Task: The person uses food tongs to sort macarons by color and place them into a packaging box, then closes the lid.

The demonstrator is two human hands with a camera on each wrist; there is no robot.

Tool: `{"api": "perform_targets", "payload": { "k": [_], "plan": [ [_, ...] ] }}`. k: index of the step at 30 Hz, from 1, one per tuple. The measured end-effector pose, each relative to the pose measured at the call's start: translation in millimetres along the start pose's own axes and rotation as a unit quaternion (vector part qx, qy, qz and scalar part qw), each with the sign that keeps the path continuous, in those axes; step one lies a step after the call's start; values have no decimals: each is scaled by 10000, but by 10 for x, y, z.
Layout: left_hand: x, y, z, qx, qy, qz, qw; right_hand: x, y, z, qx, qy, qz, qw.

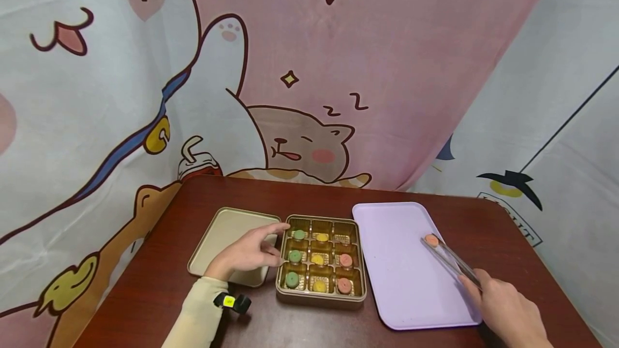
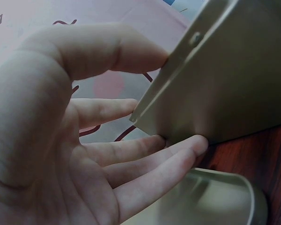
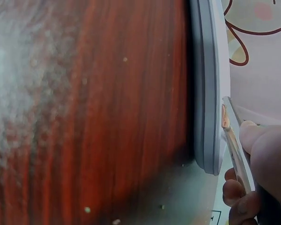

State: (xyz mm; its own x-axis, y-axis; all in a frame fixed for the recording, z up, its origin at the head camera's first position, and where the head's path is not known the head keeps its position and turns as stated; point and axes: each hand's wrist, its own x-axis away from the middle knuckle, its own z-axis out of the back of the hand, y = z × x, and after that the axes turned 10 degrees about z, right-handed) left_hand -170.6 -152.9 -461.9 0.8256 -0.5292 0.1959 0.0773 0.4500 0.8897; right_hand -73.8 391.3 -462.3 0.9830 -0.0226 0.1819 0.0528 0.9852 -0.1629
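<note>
A square gold tin (image 1: 319, 301) with a grid of compartments stands mid-table. Green discs (image 1: 295, 256) lie in its left column, yellow discs (image 1: 317, 259) in the middle one, pink discs (image 1: 345, 260) in the right column's middle and front compartments. The back right compartment shows its bare ridged floor. My left hand (image 1: 249, 251) touches the tin's left side, thumb and fingers spread; in the left wrist view the fingertips meet the tin's wall (image 2: 239, 70). My right hand (image 1: 508, 305) holds metal tongs (image 1: 459, 266), which pinch an orange-pink disc (image 1: 432, 240) over the tray's right edge.
A lilac tray (image 1: 396, 262) lies right of the tin. Left of the tin is a flat gold lid (image 1: 227, 235), partly under my left hand. All rest on a dark red-brown wooden table (image 1: 309, 192), with a printed cartoon cloth (image 1: 387, 69) hanging behind.
</note>
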Motion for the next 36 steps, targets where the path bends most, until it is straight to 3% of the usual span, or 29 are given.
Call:
{"api": "perform_targets", "payload": {
  "k": [28,36],
  "plan": [
    [12,18,-1,118,-49,21,9999,-16,39,-58,91,-8,82,9999],
    [13,18,-4,129,-43,47,9999,-3,-4,-78,145,365,144,9991]
  ]
}}
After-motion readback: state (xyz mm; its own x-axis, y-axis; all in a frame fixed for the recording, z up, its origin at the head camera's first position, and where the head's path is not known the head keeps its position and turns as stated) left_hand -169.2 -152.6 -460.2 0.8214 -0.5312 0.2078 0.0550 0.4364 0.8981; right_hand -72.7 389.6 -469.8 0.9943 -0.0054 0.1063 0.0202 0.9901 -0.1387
